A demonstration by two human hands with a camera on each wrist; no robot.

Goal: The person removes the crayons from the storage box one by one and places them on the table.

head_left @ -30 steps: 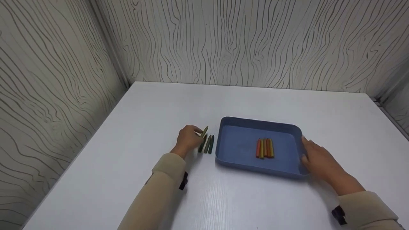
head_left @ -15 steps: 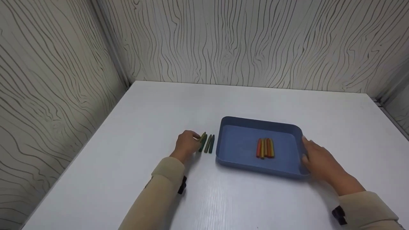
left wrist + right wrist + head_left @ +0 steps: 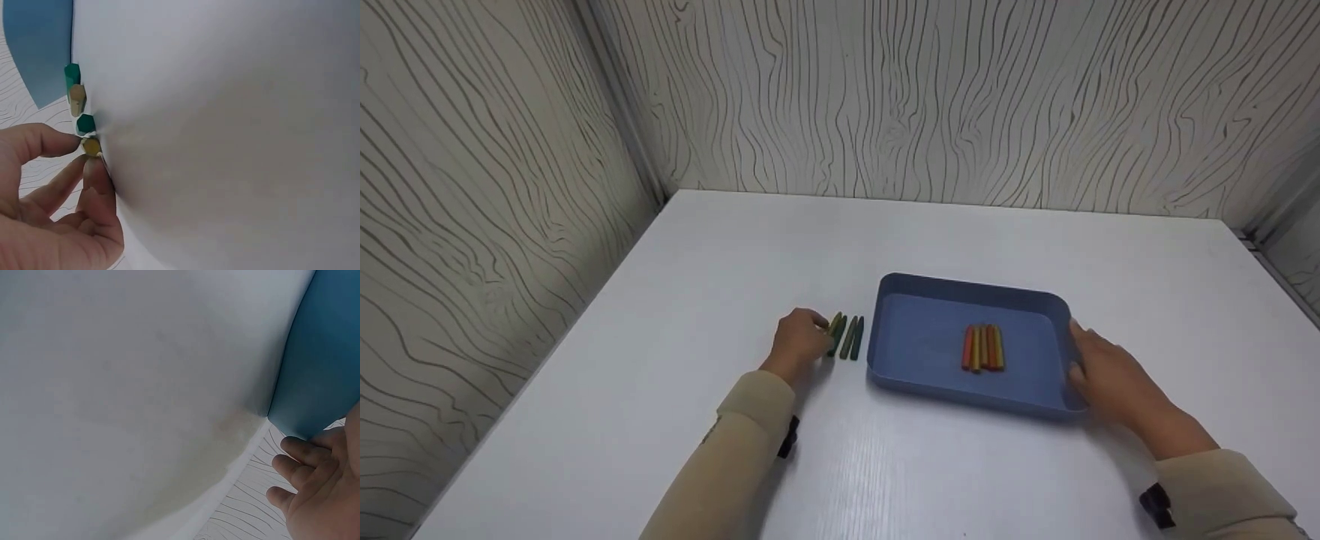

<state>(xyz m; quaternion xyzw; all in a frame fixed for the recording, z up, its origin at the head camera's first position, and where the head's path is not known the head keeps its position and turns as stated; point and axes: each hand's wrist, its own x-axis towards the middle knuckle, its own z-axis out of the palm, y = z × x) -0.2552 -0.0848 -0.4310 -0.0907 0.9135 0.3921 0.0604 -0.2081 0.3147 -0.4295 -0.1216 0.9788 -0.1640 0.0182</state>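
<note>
My left hand (image 3: 799, 341) pinches a yellow-olive crayon (image 3: 91, 147) between thumb and fingertips, low at the tabletop. Beside it, a dark green crayon (image 3: 85, 124) lies almost parallel, followed by an olive-brown crayon (image 3: 77, 100) and another green crayon (image 3: 72, 70) nearer the tray. At the right end of the blue tray (image 3: 960, 397), my right hand (image 3: 1117, 382) holds the side wall, thumb over the rim. The right wrist view shows its other fingers loosely bent outside the wall. Inside the tray, several red, orange and yellow crayons (image 3: 982, 349) lie side by side.
The white table (image 3: 885, 465) meets a wood-grain patterned wall (image 3: 885, 105) at the back, with a similar panel (image 3: 495, 225) on the left. The tray's left wall stands just right of the green crayons.
My left hand has come down and slightly toward me, bringing the yellow-olive crayon from a raised tilt to lie beside the green ones. The right hand and tray stay put.
</note>
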